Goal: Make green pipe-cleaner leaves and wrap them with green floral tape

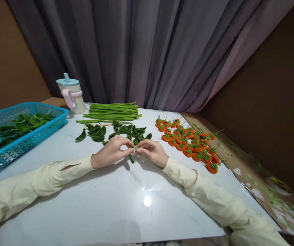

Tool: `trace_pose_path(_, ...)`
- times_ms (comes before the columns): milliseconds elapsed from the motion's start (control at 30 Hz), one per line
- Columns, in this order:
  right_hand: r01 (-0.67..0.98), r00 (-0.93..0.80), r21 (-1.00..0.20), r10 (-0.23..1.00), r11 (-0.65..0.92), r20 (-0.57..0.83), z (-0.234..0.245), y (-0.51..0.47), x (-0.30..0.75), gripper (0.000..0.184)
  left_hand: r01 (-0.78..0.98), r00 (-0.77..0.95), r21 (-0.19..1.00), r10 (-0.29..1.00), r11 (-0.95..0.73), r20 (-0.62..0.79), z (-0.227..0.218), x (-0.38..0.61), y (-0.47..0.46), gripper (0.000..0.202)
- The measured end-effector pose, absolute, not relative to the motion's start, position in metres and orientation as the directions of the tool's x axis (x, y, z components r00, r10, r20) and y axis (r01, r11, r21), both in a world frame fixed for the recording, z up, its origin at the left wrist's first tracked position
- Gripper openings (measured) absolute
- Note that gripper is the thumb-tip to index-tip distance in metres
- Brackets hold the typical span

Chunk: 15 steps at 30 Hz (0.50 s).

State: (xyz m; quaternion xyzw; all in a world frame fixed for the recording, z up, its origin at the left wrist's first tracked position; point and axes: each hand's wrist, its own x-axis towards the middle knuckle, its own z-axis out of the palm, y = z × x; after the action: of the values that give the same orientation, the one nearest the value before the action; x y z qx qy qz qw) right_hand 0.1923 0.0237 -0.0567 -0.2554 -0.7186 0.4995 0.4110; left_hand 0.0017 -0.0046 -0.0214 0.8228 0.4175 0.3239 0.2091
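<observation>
My left hand (114, 150) and my right hand (154, 152) meet over the middle of the white table. Thumb and forefinger of each are pinched together on a small green fuzzy pipe-cleaner piece (131, 159). Its lower end hangs below the fingertips of my left hand; the part between the fingers is mostly hidden. Just behind the hands lie several dark green looped pipe-cleaner leaves (95, 132), loosely heaped. Another bit of green shows under my right wrist.
Bright green pipe-cleaner stems (112, 112) lie bundled at the back. To the right, several orange fuzzy pumpkin-like pieces (185, 140) with green tops cluster. A blue basket (26, 145) holding green leaves stands left, near a lidded cup (72, 94). Behind hangs a grey curtain (136, 51).
</observation>
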Motion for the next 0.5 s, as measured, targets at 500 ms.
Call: trace_pose_path(500,-0.253,-0.633,-0.967,0.749,0.038,0.195,-0.057,0.028,0.193,0.029,0.278,0.468,0.959,0.879,-0.045,-0.094,-0.006,0.003,-0.002,0.018)
